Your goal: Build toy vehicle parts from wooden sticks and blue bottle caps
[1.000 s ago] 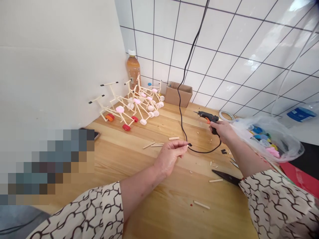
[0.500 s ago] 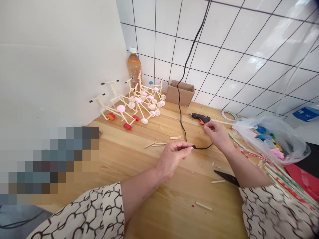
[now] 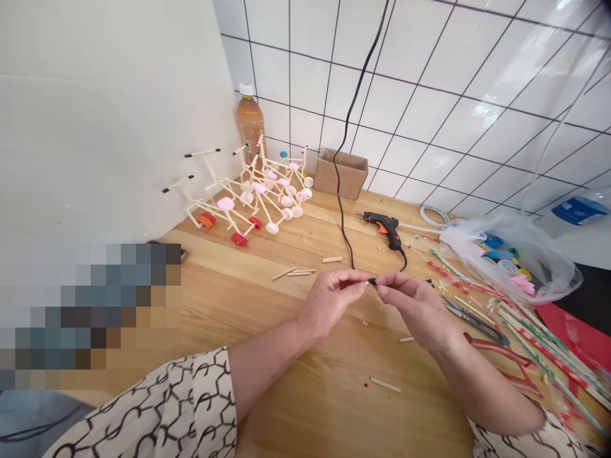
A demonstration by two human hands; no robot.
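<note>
My left hand (image 3: 329, 304) pinches a small pale stick between thumb and fingertips. A black tip (image 3: 372, 282) shows at its end, with the cord running just behind it. My right hand (image 3: 414, 306) is closed at the same spot, thumb and forefinger pressed on the black tip. Most of the stick is hidden by the fingers. Beyond the hands lies a black glue gun (image 3: 386, 229) with an orange trigger, its nozzle pointing left. Small tricycle models (image 3: 258, 191) made of pale sticks, with bottle-cap wheels and black-tipped handlebars, stand at the back left.
A brown cardboard box (image 3: 341, 175) and a drink bottle (image 3: 251, 124) stand by the tiled wall. At right are a plastic bag of caps (image 3: 510, 254), a tape roll (image 3: 433, 216), thread snips (image 3: 480, 323) and wrapped sticks (image 3: 548, 337). Cut stick pieces (image 3: 386, 384) lie about. A black cord (image 3: 340, 191) hangs down.
My right hand has moved from beside the glue gun down and left to my left hand, and now pinches the black tip. The glue gun's handle and the snips have come into view.
</note>
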